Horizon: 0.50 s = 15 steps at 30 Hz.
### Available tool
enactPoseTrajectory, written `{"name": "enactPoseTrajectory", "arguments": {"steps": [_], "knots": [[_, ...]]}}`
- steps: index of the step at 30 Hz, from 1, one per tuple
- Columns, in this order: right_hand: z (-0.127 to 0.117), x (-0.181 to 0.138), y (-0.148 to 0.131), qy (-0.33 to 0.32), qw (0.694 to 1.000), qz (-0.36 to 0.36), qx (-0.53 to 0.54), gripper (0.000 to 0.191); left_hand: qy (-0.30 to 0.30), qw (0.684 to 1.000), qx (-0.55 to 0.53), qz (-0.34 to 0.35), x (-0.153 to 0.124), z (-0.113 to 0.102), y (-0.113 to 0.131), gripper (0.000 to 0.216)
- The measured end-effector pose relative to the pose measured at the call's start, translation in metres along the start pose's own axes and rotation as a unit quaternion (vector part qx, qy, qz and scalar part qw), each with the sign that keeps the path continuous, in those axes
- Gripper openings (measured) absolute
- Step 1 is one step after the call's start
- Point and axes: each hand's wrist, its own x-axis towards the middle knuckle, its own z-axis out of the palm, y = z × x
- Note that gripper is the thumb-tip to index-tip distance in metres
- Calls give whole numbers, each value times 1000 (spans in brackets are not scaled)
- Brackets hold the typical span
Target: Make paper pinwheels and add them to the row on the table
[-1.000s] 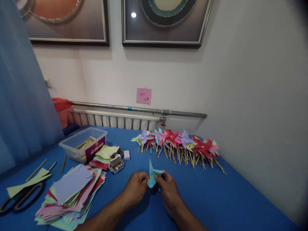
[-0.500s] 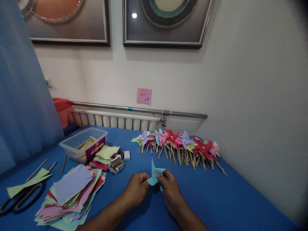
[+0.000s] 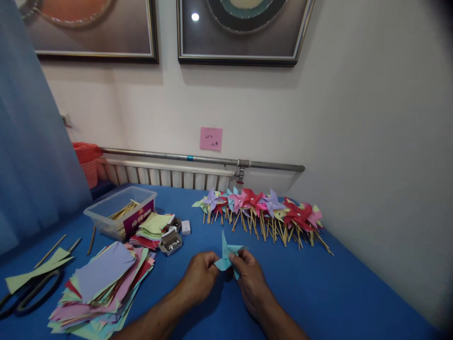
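Blue pinwheel in both hands, narrow blade upright, tip uppermost

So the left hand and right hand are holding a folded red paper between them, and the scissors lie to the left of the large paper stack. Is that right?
Not quite: the folded paper between the left hand and right hand is light blue, not red, as the head view shows. The rest stands.

I count my two hands, one blue pinwheel, one pair of scissors, one plastic tub, two paper stacks, three small boxes. The far pinwheels overlap beyond my counting.
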Motion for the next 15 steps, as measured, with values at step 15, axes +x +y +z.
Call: {"name": "enactPoseTrajectory", "arguments": {"steps": [15], "knots": [[2, -2, -3, -4, 1000, 5, 3, 36, 4, 996, 71, 54, -4, -1, 4, 18]]}}
